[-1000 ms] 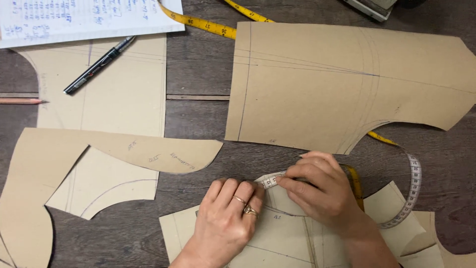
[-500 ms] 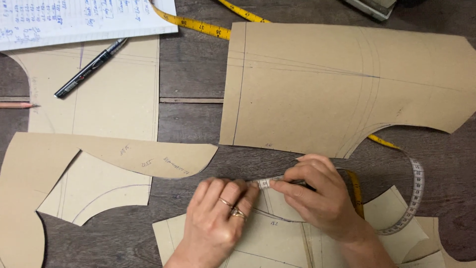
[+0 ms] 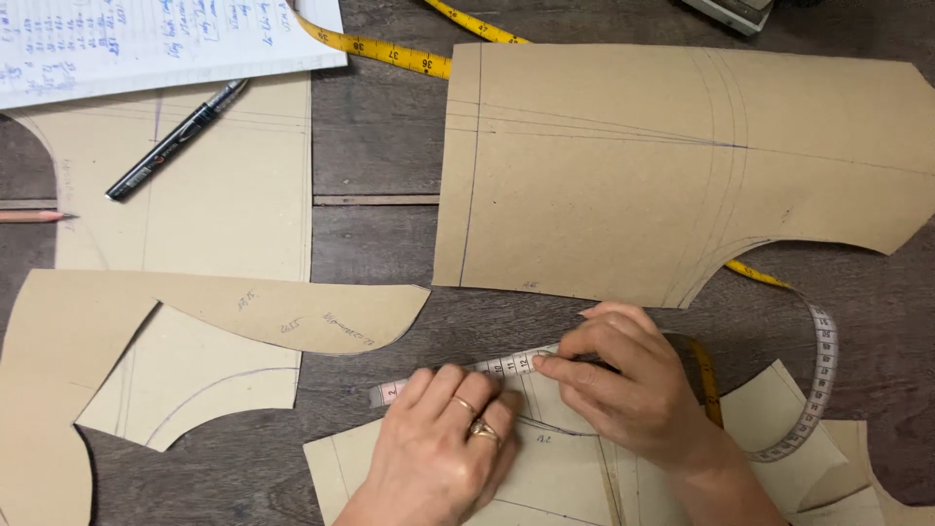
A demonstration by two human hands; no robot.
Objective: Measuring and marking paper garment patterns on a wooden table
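Near the tabletop's (image 3: 380, 234) front edge, the left hand (image 3: 443, 443) lay flat, its grip open, pinning the measuring tape (image 3: 487, 370) to the near pattern piece (image 3: 555, 477). The right hand (image 3: 628, 385) pinched the tape closed. Best walked on edge along the curve, without slack. A handwritten white sheet (image 3: 166, 39) lay at the far left corner.
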